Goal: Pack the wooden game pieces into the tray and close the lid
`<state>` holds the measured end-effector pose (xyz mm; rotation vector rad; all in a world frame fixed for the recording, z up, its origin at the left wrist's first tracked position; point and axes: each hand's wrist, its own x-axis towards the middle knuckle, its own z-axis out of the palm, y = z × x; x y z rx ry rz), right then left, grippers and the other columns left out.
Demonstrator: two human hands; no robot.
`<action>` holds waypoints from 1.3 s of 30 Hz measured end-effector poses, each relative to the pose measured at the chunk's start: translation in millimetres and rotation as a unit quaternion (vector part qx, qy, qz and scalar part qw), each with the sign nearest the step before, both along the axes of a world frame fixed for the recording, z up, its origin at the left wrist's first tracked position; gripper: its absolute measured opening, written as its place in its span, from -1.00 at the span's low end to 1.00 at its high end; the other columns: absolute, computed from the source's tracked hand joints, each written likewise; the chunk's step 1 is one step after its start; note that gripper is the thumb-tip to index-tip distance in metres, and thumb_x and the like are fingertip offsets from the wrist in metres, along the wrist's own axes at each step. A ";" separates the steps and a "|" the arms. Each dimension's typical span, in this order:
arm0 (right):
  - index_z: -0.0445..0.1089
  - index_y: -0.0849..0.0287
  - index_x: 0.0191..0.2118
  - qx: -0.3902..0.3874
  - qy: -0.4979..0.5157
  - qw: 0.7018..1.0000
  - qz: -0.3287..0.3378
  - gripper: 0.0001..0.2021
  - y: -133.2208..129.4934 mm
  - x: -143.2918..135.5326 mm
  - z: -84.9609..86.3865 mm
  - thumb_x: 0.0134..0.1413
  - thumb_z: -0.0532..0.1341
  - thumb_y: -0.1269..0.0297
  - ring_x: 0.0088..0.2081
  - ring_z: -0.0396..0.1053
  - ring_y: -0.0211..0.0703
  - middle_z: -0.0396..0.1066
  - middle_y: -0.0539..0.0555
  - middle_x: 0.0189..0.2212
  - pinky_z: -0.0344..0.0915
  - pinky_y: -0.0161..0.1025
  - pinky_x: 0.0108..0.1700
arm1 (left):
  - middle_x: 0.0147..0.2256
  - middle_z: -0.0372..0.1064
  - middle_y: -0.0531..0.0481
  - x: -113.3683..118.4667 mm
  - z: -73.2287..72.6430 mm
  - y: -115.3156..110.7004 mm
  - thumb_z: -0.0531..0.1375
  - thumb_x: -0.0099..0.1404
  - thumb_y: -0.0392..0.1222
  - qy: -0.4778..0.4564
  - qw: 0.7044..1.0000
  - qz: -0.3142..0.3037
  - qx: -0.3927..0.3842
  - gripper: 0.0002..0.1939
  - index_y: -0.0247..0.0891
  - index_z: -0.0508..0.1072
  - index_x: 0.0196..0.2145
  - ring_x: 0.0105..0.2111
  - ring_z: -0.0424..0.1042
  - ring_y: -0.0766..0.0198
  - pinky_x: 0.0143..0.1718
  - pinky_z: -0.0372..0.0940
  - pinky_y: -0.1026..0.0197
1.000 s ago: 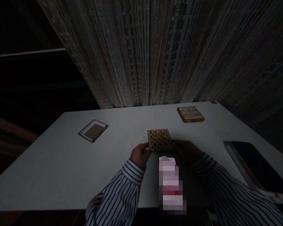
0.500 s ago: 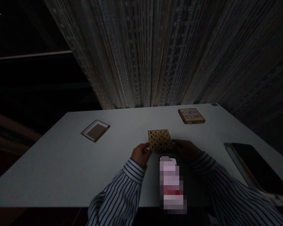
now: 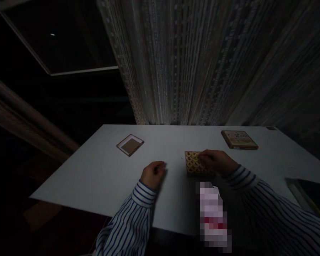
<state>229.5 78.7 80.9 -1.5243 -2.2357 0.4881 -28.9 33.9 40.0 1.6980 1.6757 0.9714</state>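
Note:
A shallow box holds rows of round, yellowish Chinese chess pieces marked with dark characters. My right hand reaches over the box's right side with its fingers bent together on the pieces. It covers several of them, and what its fingertips grip is hidden. To the left of the box, apart from it, my left hand hovers over the white table. Its fingers are curled in with the thumb close to the forefinger, and no object shows in them.
A flat, brown-edged lid or tray lies at the back left. At the back right is a closed flat box with printed characters. A dark device sits at the right edge. A blurred-out pinkish object stands near the front edge.
My left hand has let go of the box and moved left. My right hand has gone from the box's side to over its pieces. The view has shifted left.

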 end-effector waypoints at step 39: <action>0.44 0.21 -0.29 -0.119 -0.005 0.993 0.004 -0.73 118.8 -235.0 -14.2 -0.06 0.05 0.27 -0.39 0.39 -0.22 0.46 0.09 -0.49 0.21 -0.37 -0.37 | -0.47 0.42 -0.09 -135.7 6.6 67.9 0.18 0.01 -0.42 -0.344 0.889 0.300 -0.020 -0.67 -0.45 0.34 -0.20 -0.50 0.41 0.34 -0.35 0.30 0.24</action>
